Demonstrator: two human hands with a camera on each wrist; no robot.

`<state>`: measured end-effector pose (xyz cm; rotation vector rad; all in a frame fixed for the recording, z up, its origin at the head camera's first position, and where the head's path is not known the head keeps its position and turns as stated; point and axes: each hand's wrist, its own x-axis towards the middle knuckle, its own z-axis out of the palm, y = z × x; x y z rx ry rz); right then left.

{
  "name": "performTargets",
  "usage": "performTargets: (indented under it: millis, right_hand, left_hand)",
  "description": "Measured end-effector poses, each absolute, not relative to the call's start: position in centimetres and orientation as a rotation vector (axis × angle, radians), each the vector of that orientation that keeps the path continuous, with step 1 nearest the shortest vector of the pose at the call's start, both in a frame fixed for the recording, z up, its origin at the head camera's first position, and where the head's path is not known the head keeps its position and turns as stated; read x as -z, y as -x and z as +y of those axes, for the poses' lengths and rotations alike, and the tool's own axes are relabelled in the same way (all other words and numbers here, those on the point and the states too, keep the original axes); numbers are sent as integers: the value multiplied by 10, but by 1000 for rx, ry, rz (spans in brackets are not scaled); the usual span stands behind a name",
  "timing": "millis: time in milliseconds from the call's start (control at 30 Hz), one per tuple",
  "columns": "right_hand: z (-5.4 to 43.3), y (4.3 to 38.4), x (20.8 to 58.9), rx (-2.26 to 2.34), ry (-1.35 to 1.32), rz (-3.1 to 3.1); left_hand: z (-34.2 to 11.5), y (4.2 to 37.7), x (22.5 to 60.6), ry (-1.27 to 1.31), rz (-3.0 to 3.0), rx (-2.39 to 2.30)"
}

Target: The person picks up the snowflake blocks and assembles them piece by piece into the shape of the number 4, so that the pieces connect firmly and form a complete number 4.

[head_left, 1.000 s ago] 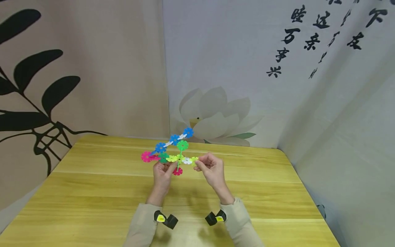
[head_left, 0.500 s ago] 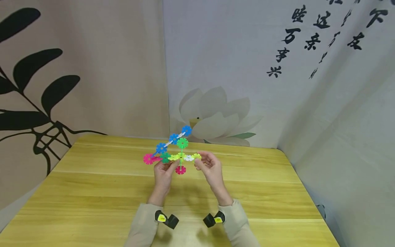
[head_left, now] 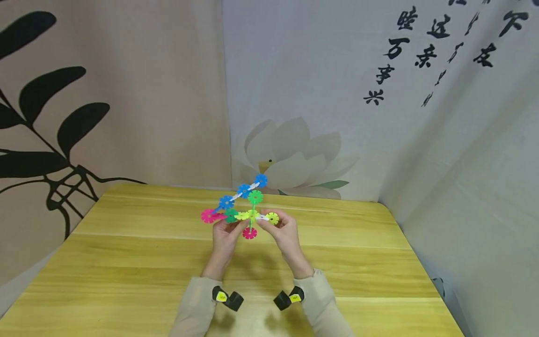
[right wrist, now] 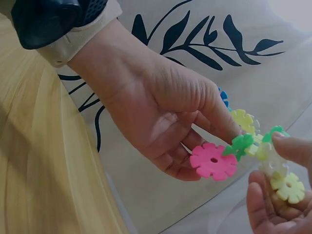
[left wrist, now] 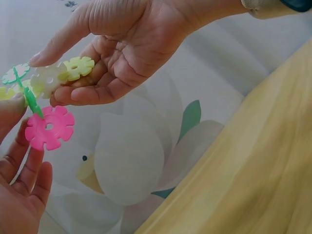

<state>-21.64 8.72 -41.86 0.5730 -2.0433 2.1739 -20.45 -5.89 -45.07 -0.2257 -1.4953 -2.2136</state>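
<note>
Both hands hold up a chain of interlocking plastic flower discs above the table. My left hand [head_left: 224, 241] pinches it by the yellow discs near the middle, beside a dark green disc [head_left: 230, 215]. With thumb and fingers, my right hand [head_left: 285, 238] pinches the white disc [left wrist: 46, 80]; the yellow end disc [right wrist: 287, 187] lies against its fingers. A green disc [head_left: 255, 197] stands above the joint and a pink disc [head_left: 250, 233] hangs below. From the pink discs [head_left: 207, 216] at left, a branch of blue discs [head_left: 244, 190] and white ones slants up rightward.
The wooden table [head_left: 126, 262] spreads beneath both hands. Behind it hang curtains [head_left: 294, 93] printed with a lotus, dark leaves and black writing. Each sleeved wrist wears a small black camera [head_left: 233, 301].
My right hand has slid from the yellow end disc inward to the white disc, closer to my left hand. The whole chain has shifted slightly right, and the yellow end disc now faces more forward.
</note>
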Motion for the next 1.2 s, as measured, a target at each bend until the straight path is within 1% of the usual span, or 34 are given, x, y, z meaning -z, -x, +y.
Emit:
performTargets:
  millis: [233, 500, 600, 733, 800, 900, 1000, 1100, 1200]
  right_hand:
    - [90, 217, 424, -2251, -536, -1957]
    - [101, 219, 428, -2258, -428, -1950]
    - [105, 221, 430, -2263, -368, -1963]
    - [110, 221, 433, -2272, -297, -1969]
    - [112, 221, 436, -2271, -289, -1963]
    - [115, 219, 443, -2266, -272, -1970]
    - [119, 217, 452, -2274, -226, -2012]
    - [122, 214, 461, -2289, -165, -2076]
    - [123, 211, 471, -2304, -117, -2127]
  left_hand:
    - [-58, 207, 452, 197, -1647, 2133]
    - [-62, 207, 454, 155, -1991, 2070]
    - [-71, 206, 458, 194, -2184, 2060]
    - [-96, 206, 465, 346, -2359, 2063]
    - [-111, 208, 467, 326, -2392, 2046]
    - [-125, 216, 467, 138, -2357, 2092]
    - [-129, 226, 464, -33, -2327, 2206]
    - [-129, 234, 462, -13, -2408, 2305]
    - [-126, 240, 462, 84, -2550, 2317]
